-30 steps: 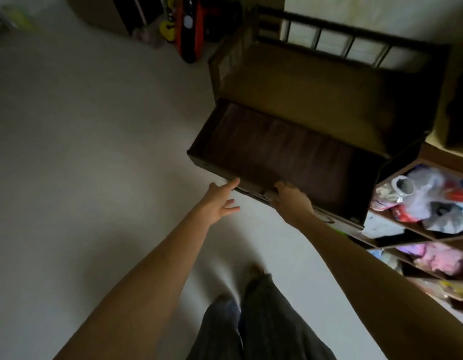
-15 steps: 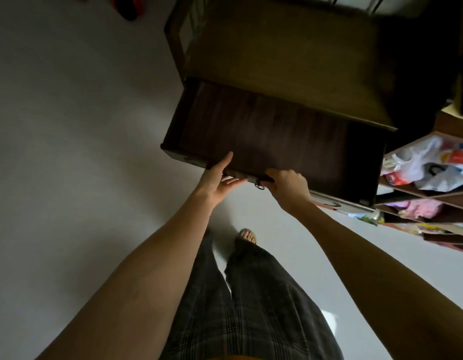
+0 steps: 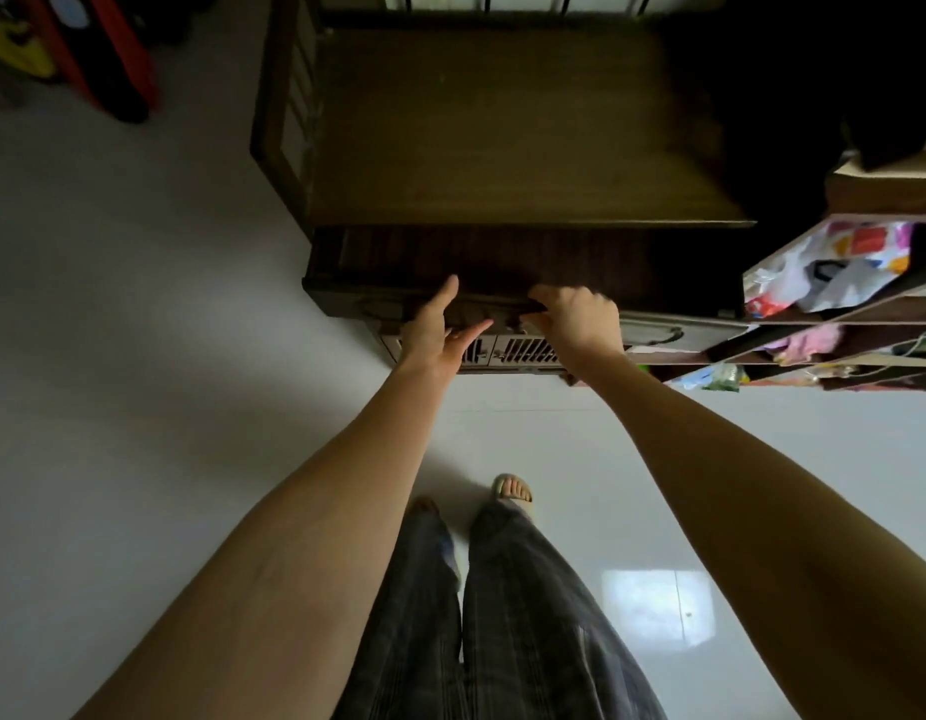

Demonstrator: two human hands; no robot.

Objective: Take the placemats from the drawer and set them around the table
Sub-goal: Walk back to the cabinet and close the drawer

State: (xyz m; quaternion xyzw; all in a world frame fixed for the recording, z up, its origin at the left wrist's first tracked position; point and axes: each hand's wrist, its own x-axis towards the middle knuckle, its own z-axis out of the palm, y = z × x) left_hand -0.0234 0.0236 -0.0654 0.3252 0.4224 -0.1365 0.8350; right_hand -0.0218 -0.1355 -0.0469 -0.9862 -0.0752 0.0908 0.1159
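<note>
1. The drawer (image 3: 502, 262) stands partly out of the dark wooden cabinet (image 3: 502, 132); its inside is too dark to show any placemats
2. Right hand (image 3: 575, 317) curls its fingers (image 3: 544, 293) over the drawer's front edge
3. Left hand (image 3: 432, 330) rests open against that front, fingers spread, holding nothing

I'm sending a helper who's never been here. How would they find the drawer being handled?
Find the dark wooden cabinet beside the cluttered shelves. The drawer sits just under its top, partly open. Unlike the slatted doors beneath, both hands rest on it.
</note>
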